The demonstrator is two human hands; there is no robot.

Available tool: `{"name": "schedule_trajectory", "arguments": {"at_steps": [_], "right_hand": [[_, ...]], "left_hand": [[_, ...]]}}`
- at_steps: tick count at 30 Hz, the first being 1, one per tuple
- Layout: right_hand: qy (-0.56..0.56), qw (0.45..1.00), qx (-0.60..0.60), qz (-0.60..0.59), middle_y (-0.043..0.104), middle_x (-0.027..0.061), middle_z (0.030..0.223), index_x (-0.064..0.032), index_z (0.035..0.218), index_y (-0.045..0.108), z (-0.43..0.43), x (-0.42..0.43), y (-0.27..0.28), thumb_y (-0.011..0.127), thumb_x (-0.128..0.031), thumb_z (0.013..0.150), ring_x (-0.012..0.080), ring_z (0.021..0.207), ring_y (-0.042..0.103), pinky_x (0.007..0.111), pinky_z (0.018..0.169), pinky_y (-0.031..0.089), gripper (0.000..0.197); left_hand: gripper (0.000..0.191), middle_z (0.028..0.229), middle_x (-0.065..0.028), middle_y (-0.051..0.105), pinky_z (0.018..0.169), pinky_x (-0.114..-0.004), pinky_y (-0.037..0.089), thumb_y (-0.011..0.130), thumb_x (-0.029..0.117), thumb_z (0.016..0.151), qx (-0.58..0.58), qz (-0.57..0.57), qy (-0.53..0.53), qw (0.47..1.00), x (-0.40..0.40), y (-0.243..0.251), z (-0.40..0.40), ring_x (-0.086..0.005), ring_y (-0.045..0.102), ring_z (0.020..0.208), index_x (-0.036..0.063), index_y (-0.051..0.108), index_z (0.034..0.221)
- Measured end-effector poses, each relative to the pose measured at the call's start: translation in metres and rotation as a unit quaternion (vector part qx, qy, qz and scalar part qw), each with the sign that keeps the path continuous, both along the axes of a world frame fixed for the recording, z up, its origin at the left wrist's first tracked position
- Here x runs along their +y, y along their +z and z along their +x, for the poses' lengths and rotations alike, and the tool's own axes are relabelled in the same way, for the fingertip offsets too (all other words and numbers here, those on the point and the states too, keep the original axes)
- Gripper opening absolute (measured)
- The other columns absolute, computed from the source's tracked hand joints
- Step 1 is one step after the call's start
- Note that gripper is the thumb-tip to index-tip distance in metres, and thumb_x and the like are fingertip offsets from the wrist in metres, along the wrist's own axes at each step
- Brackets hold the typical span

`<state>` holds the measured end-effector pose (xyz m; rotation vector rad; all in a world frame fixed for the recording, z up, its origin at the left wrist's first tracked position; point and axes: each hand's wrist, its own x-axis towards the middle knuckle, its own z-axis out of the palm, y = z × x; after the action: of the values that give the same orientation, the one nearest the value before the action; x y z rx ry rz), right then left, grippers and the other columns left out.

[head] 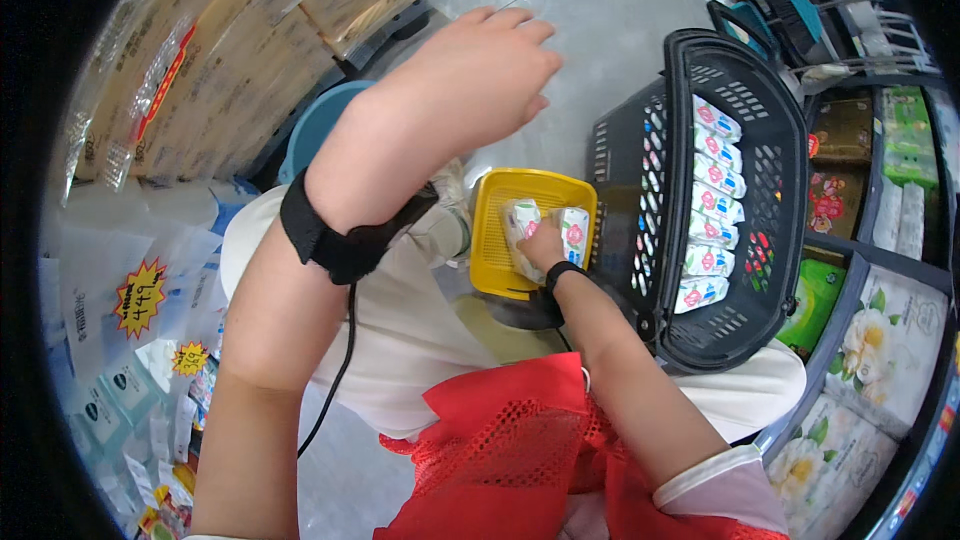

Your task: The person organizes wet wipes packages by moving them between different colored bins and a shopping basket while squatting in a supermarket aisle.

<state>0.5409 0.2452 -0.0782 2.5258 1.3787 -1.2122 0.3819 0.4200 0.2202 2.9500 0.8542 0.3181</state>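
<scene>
My left hand (pixel 487 75) is raised above the floor, back side up, its fingers slightly bent and apart; nothing shows in it. A black strap with a dark device (pixel 352 247) and a cable circles that forearm. Lower down, my right hand (pixel 545 241) reaches into a small yellow plastic basket (pixel 480 232). Its fingers are among two white wrapped packs with pink flower prints, the left pack (pixel 523 219) and the right pack (pixel 575 232). The fingertips are partly hidden, so a grip cannot be made out. A black band (pixel 562 270) is on the right wrist.
A black shopping basket (pixel 679 165) stands at right, holding a row of several similar packs (pixel 712 204). Shelf bins with tissue packs (pixel 885 337) line the right side. At left are wrapped cartons (pixel 217 75), a blue tub (pixel 315 120) and goods with price tags (pixel 141 298).
</scene>
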Motion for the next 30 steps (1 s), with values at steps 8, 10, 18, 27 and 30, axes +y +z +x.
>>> {"name": "schedule_trajectory", "arguments": {"at_steps": [8, 10, 18, 27, 30], "right_hand": [[-0.093, 0.99, 0.045, 0.099, 0.058, 0.0239, 0.09, 0.0013, 0.097, 0.048, -0.013, 0.016, 0.043, 0.067, -0.019, 0.064, 0.0395, 0.087, 0.056, 0.043, 0.078, 0.045, 0.043], [-0.117, 0.985, 0.051, 0.119, 0.058, 0.0238, 0.089, 0.0006, 0.096, 0.048, -0.013, 0.024, 0.065, 0.067, -0.019, 0.063, 0.0399, 0.086, 0.056, 0.043, 0.077, 0.045, 0.042], [-0.09, 0.926, 0.118, 0.347, 0.058, 0.0231, 0.081, 0.0033, 0.089, 0.048, -0.01, 0.053, 0.191, 0.066, -0.018, 0.06, 0.0391, 0.078, 0.056, 0.042, 0.07, 0.045, 0.04], [-0.043, 0.791, 0.377, 0.481, 0.064, 0.0096, 0.082, 0.0035, 0.091, 0.058, 0.094, 0.027, 0.374, 0.067, -0.009, 0.065, 0.0138, 0.071, 0.061, 0.027, 0.065, 0.049, 0.031], [-0.105, 0.802, 0.298, 0.507, 0.062, 0.0113, 0.092, 0.0041, 0.1, 0.055, 0.164, 0.025, 0.382, 0.063, -0.009, 0.073, 0.0161, 0.079, 0.062, 0.028, 0.07, 0.051, 0.031]], "left_hand": [[0.026, 0.115, -0.0114, 0.05, 0.088, -0.037, 0.04, 0.056, 0.015, 0.077, -0.018, 0.01, 0.006, 1.0, 0.013, 0.014, 0.014, -0.029, 0.048, 0.104, 0.0017, 0.055, 0.1], [0.025, 0.114, -0.0115, 0.05, 0.087, -0.036, 0.04, 0.055, 0.014, 0.077, -0.024, 0.014, 0.0, 1.0, 0.016, 0.017, 0.018, -0.0289, 0.048, 0.103, 0.0019, 0.055, 0.1], [0.026, 0.117, -0.0094, 0.05, 0.091, -0.032, 0.038, 0.05, 0.015, 0.084, -0.118, -0.074, 0.0, 0.99, 0.026, 0.039, 0.038, -0.0242, 0.048, 0.108, 0.0049, 0.052, 0.109], [0.032, 0.115, -0.0073, 0.052, 0.093, -0.029, 0.036, 0.042, 0.025, 0.09, -0.44, -0.253, 0.014, 0.862, 0.029, 0.105, 0.052, -0.0196, 0.045, 0.114, 0.0045, 0.051, 0.113], [0.029, 0.117, -0.0118, 0.048, 0.094, -0.035, 0.037, 0.037, 0.016, 0.092, -0.769, -0.419, 0.032, 0.481, 0.027, 0.125, 0.087, -0.0229, 0.045, 0.11, 0.0005, 0.049, 0.112]]}}
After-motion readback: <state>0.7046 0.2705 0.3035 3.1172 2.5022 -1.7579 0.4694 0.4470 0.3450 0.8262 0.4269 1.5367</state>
